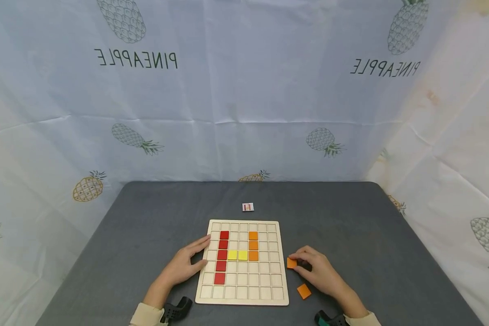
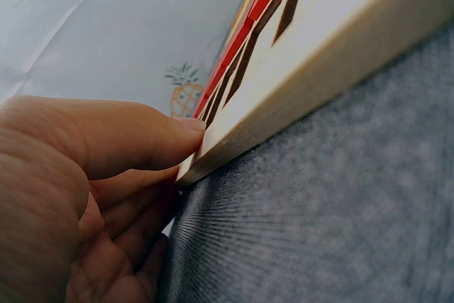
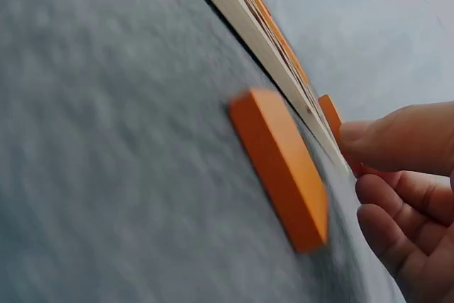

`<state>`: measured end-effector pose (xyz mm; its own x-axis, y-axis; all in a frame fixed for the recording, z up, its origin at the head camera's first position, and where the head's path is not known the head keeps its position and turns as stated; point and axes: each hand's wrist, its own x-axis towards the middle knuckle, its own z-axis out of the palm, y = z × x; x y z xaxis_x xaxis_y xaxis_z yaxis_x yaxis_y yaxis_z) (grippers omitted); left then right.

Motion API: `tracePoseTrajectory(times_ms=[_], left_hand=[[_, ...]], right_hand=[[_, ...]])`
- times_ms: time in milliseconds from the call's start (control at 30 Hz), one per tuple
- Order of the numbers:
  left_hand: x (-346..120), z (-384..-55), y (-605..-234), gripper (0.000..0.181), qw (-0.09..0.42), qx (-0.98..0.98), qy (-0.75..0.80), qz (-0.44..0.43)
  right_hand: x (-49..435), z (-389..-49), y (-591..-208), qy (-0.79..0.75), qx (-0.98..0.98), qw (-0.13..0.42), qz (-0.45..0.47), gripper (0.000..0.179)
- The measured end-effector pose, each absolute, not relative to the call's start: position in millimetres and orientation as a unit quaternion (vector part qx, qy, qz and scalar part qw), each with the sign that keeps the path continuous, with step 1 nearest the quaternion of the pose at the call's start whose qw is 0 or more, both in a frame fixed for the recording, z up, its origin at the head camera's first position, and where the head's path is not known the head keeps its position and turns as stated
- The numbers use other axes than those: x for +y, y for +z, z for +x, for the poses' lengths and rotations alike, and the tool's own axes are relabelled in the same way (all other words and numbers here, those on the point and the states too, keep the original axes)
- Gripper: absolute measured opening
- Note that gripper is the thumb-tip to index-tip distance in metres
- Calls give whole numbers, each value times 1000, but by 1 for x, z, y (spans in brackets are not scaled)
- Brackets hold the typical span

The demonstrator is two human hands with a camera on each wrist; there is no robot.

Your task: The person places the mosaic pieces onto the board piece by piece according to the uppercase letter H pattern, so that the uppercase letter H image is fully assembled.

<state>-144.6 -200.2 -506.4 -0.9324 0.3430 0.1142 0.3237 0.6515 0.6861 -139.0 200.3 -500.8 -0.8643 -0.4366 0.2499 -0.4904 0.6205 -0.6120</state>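
A pale wooden grid board (image 1: 265,292) lies on the dark table. On it a column of several red square tiles (image 1: 222,254) stands at left, two yellow tiles (image 1: 237,255) run across the middle, and three orange tiles (image 1: 253,245) form a column to their right. My left hand (image 1: 183,264) rests against the board's left edge, thumb and fingers extended; the left wrist view shows the thumb touching the rim. Just off the board's right edge, my right hand (image 1: 315,270) pinches an orange tile (image 1: 291,263) between thumb and fingers. Another orange tile (image 1: 304,291) lies on the table below that hand.
Beyond the board's far edge lies a small card (image 1: 247,207) printed with a coloured grid pattern. The dark grey table (image 1: 159,213) reaches back to a pale curtain (image 1: 248,90) printed with pineapples, which also hangs at both sides.
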Motion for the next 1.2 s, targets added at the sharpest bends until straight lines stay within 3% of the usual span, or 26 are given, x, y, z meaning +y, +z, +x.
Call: tracePoseTrajectory(times_ms=[1200], left_hand=[[-201,-146,-507,57,15,907,382,177]], right_hand=[[105,-142,-497,276,-900,27,337,19]])
